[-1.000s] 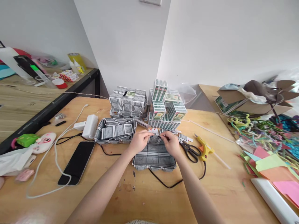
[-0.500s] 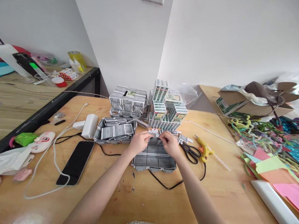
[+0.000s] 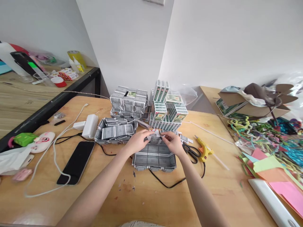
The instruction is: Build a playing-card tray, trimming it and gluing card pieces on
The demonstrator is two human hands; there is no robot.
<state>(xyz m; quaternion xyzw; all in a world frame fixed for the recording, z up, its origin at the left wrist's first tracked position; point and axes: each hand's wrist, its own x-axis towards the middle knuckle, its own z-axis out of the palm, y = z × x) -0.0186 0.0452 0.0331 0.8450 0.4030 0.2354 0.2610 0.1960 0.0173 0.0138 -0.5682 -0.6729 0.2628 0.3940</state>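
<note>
An open tray made of grey-patterned playing cards (image 3: 153, 160) lies on the table in front of me. At the left end of its far wall is my left hand (image 3: 138, 141), fingers reaching over the edge and thumb toward the inside. My right hand (image 3: 172, 142) pinches the same wall farther right. Between the hands a strip of card backs shows; the fingertips partly hide the edge. Loose playing cards (image 3: 185, 138) lie behind the tray, some face up.
To the left stands a second card tray (image 3: 99, 138) filled with cards; behind it is a stacked card structure (image 3: 129, 102). Card boxes (image 3: 165, 108) are piled at the back. Black scissors (image 3: 193, 153) and a yellow glue gun (image 3: 205, 151) with its cord lie right. A phone (image 3: 77, 162) lies left.
My hands have moved slightly apart along the tray's far wall, and my left fingers have opened out more. The whole view has shifted slightly; the tray stays in place.
</note>
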